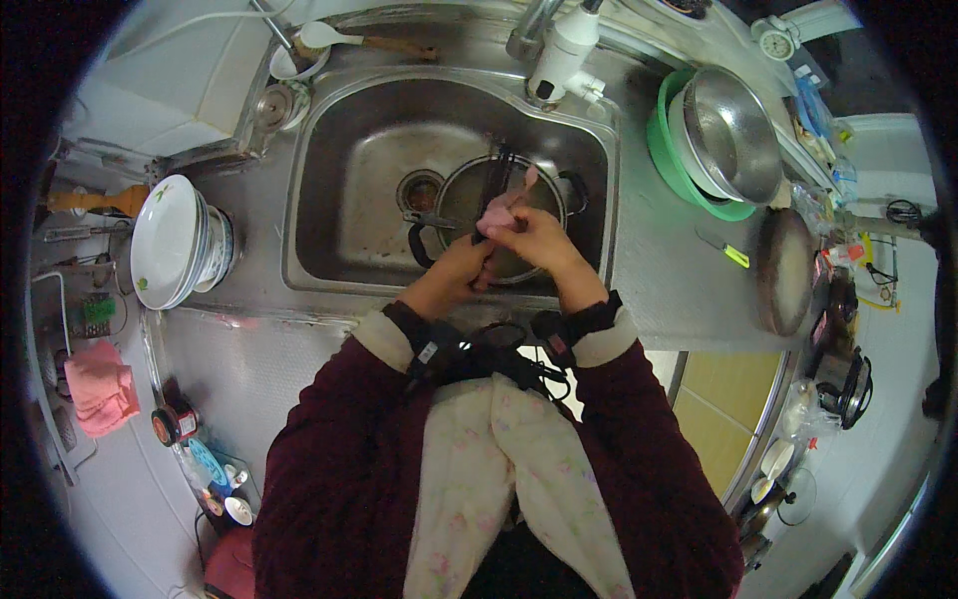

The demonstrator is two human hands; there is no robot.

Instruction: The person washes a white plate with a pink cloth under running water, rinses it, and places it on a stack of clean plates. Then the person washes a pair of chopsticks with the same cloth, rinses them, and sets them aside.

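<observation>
My right hand pinches a soft pink piece above a pot in the sink; whether it is cloth or raw meat, I cannot tell. Close beside it, my left hand is closed around the lower end of a long dark utensil, perhaps chopsticks, which passes behind the pink piece. The pot has a metal rim and two black side handles, and my hands hide part of its inside. A flat grey strip crosses the pot's left rim. The stainless-steel sink surrounds it all.
Left of the sink stand stacked white plates. A white faucet rises at the back. To the right are a metal colander nested over a green basin, a green-handled knife and a round cutting board.
</observation>
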